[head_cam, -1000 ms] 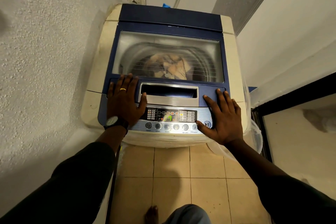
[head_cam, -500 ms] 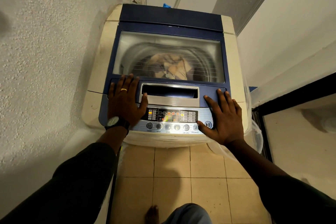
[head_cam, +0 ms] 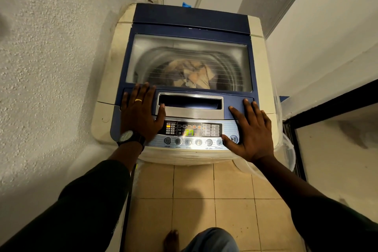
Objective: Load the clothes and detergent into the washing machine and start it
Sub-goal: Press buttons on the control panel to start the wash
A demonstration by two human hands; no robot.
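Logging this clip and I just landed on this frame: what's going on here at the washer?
A person leans over a cream and blue top-loading washing machine, both palms flat on its front. The left hand rests beside the silver lid handle; the right hand lies by the play/pause button. The clear lid is shut over beige clothes in the drum, and the control panel glows with green digits.

Both arms in dark long sleeves (head_cam: 86, 206), pushed up short of the wrists. Left hand (head_cam: 140, 113): gold ring (head_cam: 138, 100) on one finger, black watch (head_cam: 131, 137) with round dark dial at wrist. Right hand (head_cam: 252, 132) bare. Blue jeans knee (head_cam: 212, 240), bare foot (head_cam: 171, 239).
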